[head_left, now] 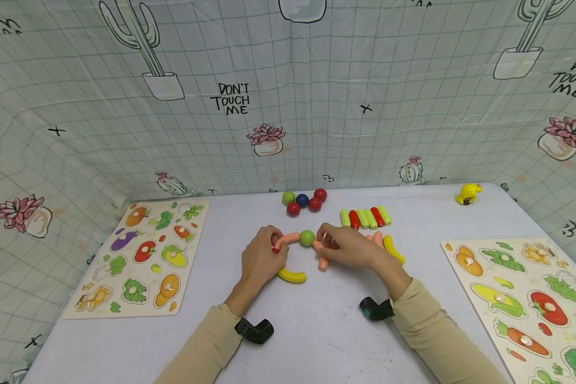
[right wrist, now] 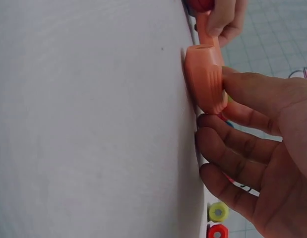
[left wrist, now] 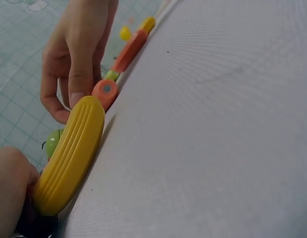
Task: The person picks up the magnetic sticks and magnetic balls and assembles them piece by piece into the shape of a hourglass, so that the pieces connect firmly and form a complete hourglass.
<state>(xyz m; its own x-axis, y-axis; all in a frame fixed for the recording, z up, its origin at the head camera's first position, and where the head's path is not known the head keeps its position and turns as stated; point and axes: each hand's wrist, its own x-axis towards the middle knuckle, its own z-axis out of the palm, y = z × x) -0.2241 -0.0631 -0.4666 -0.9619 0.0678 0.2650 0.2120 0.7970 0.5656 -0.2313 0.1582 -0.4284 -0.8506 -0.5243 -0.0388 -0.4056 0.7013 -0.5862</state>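
My left hand pinches a curved orange stick near its left end, where a red ball sits. The stick's other end meets a green ball. To the right of that ball, my right hand holds a second orange stick between thumb and forefinger, its lower end pointing toward me. A curved yellow stick extends from beneath the left hand; in the left wrist view its near end adjoins a dark ball. The left hand hides part of the joint there.
Behind are red, green and blue balls. Right of them lies a row of green and red sticks, with orange sticks and a yellow stick before it. Vegetable puzzle boards flank the table; a yellow toy stands far right.
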